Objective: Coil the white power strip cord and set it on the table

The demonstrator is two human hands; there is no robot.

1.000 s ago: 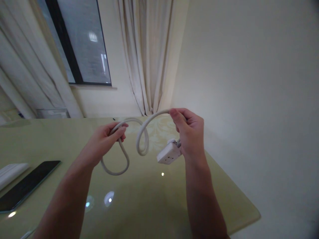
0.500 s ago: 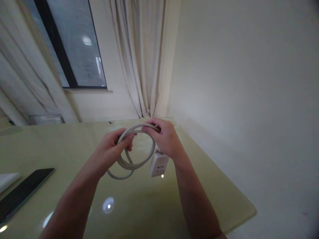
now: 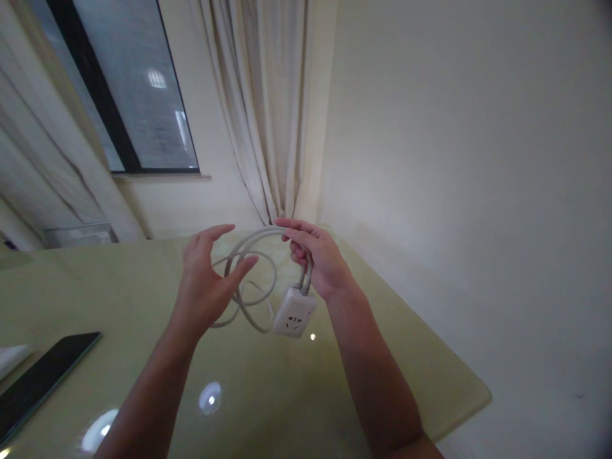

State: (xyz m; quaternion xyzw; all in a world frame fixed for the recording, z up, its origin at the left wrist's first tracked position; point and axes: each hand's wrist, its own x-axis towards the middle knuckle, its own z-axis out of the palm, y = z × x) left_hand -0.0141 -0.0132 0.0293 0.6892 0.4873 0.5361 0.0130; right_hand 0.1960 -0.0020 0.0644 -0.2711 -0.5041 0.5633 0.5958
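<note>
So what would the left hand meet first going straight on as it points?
Most likely the looped extension cord, which shows in the open grasp of the left hand; depth there is hard to judge.

The socket block (image 3: 295,313) looks smooth plastic; cable (image 3: 228,262), matt; tabletop (image 3: 268,395), glossy; curtain (image 3: 268,95), cloth.

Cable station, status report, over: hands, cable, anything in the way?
Right hand gripping looped cable. Left hand open at the coils, contact unclear. White socket block attached to cable. Dark slab far left, apart from cable.
</note>
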